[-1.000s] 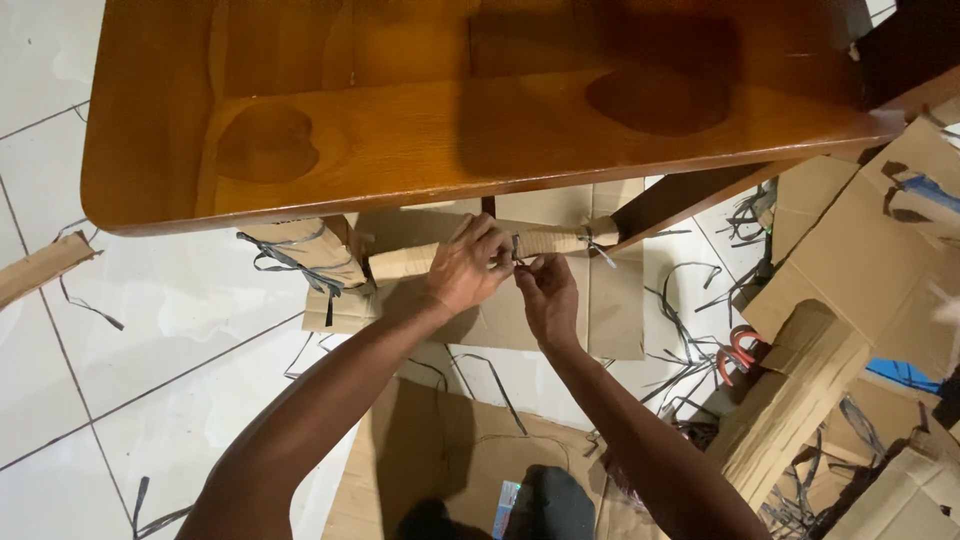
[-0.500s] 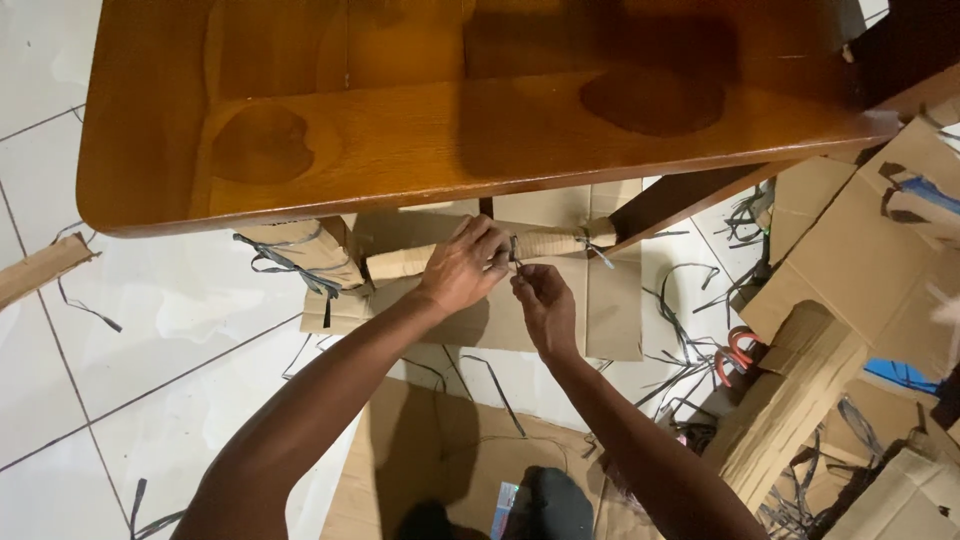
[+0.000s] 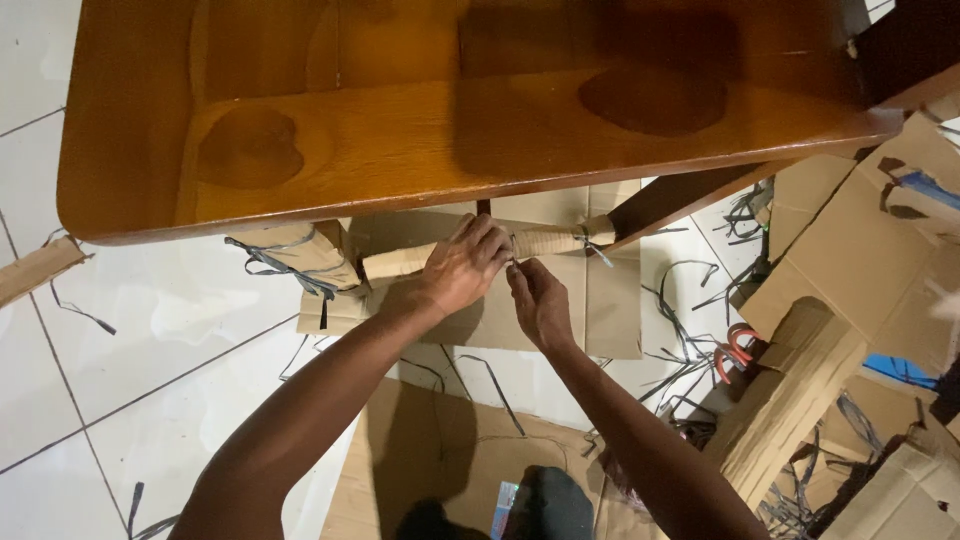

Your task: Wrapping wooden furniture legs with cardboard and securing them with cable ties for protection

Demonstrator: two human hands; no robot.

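A horizontal rail wrapped in brown cardboard (image 3: pixel 548 241) runs under the glossy wooden table top (image 3: pixel 400 120). My left hand (image 3: pixel 462 266) grips the wrapped rail from the front. My right hand (image 3: pixel 538 300) sits just to its right, fingers pinched on a thin dark strap (image 3: pixel 515 250) tied around the wrapping. A second strap knot (image 3: pixel 592 245) shows further right on the rail. The table leg (image 3: pixel 300 255) at the left is also wrapped in cardboard and tied with dark strapping.
A flat cardboard sheet (image 3: pixel 600 310) lies on the white tile floor (image 3: pixel 150 350) under the rail. Cut dark strap pieces (image 3: pixel 690 330) litter the floor. Cardboard boxes and a corrugated roll (image 3: pixel 790 390) pile up at the right, with red-handled scissors (image 3: pixel 735 350) beside them.
The view has shifted slightly. My right hand has moved up a little, closer to the strap and my left hand; the left hand stays on the rail.
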